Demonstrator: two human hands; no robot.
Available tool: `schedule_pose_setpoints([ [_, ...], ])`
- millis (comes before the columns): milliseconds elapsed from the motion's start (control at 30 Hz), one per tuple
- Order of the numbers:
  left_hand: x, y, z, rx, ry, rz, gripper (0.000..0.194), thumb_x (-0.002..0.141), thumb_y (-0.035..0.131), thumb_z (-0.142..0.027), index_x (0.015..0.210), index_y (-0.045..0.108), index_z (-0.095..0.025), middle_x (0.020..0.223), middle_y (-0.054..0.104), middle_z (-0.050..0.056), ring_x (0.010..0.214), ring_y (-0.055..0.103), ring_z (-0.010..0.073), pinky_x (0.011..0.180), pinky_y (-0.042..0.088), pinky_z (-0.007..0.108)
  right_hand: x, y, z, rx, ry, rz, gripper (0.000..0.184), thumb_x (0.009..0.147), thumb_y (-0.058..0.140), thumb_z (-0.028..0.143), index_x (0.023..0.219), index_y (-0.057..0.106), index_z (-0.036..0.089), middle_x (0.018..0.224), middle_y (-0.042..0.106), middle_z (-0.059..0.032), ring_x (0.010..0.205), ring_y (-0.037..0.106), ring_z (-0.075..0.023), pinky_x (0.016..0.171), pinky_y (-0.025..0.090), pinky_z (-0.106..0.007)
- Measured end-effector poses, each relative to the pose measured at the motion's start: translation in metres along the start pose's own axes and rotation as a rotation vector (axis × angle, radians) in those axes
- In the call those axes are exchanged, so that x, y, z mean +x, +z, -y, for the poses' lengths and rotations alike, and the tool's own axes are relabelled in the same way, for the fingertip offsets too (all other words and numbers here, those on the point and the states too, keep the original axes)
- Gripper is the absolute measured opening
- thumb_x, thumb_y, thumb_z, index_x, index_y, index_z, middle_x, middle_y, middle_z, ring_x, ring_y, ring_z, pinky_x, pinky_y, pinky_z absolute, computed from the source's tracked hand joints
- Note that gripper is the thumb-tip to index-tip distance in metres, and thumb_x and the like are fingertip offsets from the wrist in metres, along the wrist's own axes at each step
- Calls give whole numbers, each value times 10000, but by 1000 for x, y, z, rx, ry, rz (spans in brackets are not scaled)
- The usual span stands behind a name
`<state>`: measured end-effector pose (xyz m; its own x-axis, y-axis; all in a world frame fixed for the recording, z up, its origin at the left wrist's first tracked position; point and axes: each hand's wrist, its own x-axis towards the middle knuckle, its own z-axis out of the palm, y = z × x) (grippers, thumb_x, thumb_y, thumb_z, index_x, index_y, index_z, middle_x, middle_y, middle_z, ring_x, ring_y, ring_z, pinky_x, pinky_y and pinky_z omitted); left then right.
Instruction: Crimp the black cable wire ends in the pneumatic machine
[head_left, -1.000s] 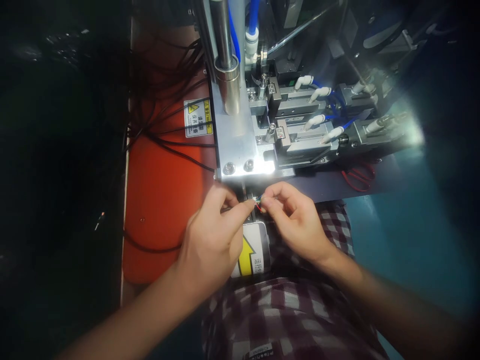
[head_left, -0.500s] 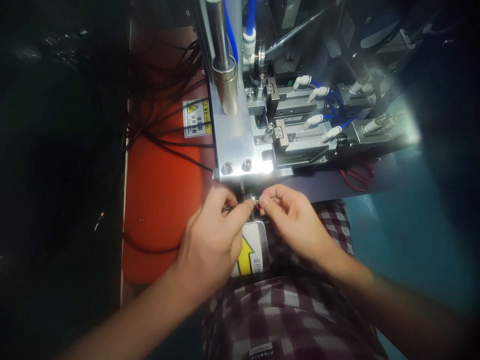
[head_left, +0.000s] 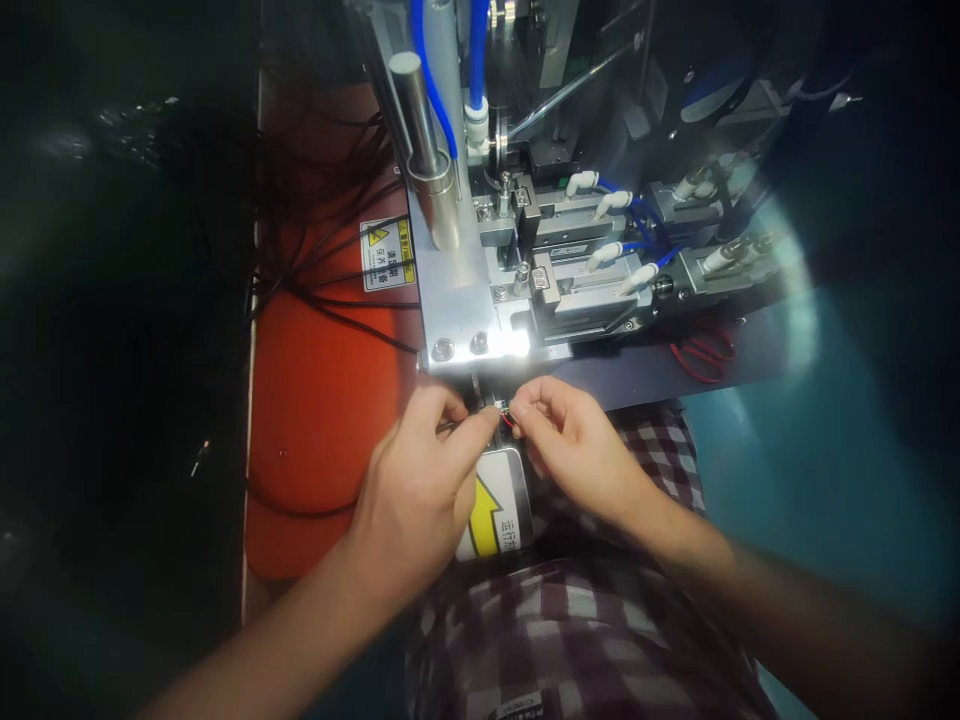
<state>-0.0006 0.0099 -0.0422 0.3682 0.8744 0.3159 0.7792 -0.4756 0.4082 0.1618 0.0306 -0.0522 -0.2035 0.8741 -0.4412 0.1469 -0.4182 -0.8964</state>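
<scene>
My left hand (head_left: 424, 470) is closed in a pinch beside the front end of the machine. Its thumb tip presses at a tiny pale part (head_left: 501, 407), too small to name. Facing it, my right hand (head_left: 577, 440) pinches thin wires, one of them a red wire (head_left: 509, 421) that loops between the two sets of fingertips. The fingers hide most of what lies between them. Just below is a white label plate (head_left: 512, 490) with a yellow arrow, partly behind my left hand.
A metal bracket (head_left: 469, 310) with a vertical rod stands ahead of my hands. Pneumatic cylinders (head_left: 592, 295) with white fittings and blue tubes are at right. Black cables (head_left: 330, 300) cross the orange surface (head_left: 322, 430). A red wire bundle (head_left: 703, 353) lies at right.
The camera view has shifted slightly, so the machine sits a little lower and further left. Both hands keep their pinch, close together at the same spot.
</scene>
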Motion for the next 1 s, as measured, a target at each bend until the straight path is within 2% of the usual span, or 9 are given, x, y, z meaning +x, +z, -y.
schedule_pose_setpoints([
  [167,-2,-1,1,-26,-10,-3,266,834,517,-34,1020,699,-88,857,519,83,739,560,161,593,517,273,1,-6,1,123,39,112,252,897,499,324,698,505,169,457,452,77,396,394,-61,433,318,-201],
  [467,-1,1,1,-46,-17,-22,271,835,514,-21,1026,697,-80,854,508,76,727,548,144,606,512,263,2,-2,-2,193,8,27,171,817,605,279,712,545,158,470,437,91,396,363,-47,395,284,-181],
  [833,-4,1,3,-62,-32,-15,282,839,503,-25,1029,695,-105,873,505,72,722,545,133,596,509,239,1,7,-19,302,3,41,263,868,582,421,781,522,180,438,486,84,407,405,-63,444,337,-191],
  [1000,-3,1,2,-67,-45,-12,289,838,494,-14,1026,699,-93,866,509,74,709,545,129,602,512,244,0,9,-18,276,-33,10,242,871,584,405,793,509,188,447,474,87,415,420,-70,446,348,-193],
])
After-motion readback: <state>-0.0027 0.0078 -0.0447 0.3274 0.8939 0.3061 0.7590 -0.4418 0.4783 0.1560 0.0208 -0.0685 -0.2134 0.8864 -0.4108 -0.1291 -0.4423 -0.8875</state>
